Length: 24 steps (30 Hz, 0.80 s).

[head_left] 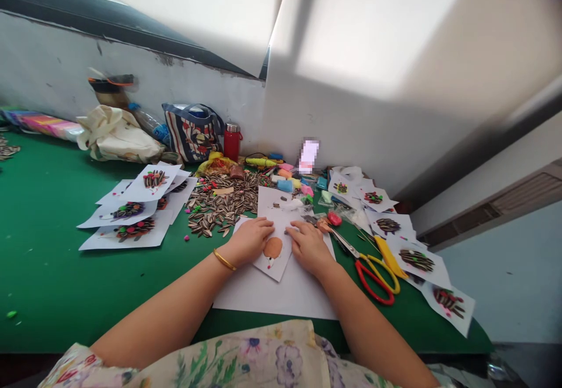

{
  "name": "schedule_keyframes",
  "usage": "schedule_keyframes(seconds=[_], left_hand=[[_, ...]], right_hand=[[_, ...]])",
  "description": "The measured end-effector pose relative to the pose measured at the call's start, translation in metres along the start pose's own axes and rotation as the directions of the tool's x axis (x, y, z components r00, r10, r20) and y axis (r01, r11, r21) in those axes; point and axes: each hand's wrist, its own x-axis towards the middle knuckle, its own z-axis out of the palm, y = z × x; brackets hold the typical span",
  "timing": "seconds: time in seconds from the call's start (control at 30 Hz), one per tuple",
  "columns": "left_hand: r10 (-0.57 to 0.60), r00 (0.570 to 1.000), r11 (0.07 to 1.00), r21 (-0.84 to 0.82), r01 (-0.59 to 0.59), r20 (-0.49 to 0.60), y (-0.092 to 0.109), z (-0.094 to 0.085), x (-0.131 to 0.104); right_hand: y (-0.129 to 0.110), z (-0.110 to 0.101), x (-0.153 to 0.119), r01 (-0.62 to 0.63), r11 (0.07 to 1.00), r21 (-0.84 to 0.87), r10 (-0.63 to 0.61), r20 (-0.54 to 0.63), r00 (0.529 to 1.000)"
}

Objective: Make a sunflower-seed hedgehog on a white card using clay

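Note:
My left hand, with a gold bangle at the wrist, lies over the left side of a small white card. My right hand rests at the card's right edge. Both hands have their fingers stretched out. Between them on the card is a flat orange-brown clay oval with a small face and a red dot below. Under the card lies a larger white sheet. Another white card with a few seeds on it sits just beyond my fingertips.
Sunflower seeds are heaped behind my left hand. Scissors with red and yellow handles lie to the right. Finished seed-hedgehog cards are stacked left, and more cards right. A red bottle and striped bag stand by the wall.

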Motion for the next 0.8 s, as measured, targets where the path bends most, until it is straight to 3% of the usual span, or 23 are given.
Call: schedule_keyframes(seconds=[0.13,0.4,0.8], left_hand=[[-0.014,1.0,1.0,-0.005,0.014,0.004,0.0,0.0,0.0],[-0.008,1.0,1.0,-0.007,0.008,-0.012,0.0,0.0,-0.001],[-0.002,1.0,1.0,0.013,0.002,0.001,0.0,-0.001,0.0]], right_hand=[[-0.005,-0.002,0.002,0.044,0.999,-0.018,-0.044,0.01,0.999],[0.009,-0.002,0.003,-0.042,0.999,-0.014,0.041,-0.067,0.997],[0.003,-0.008,0.0,0.063,0.998,0.005,-0.063,0.026,0.998]])
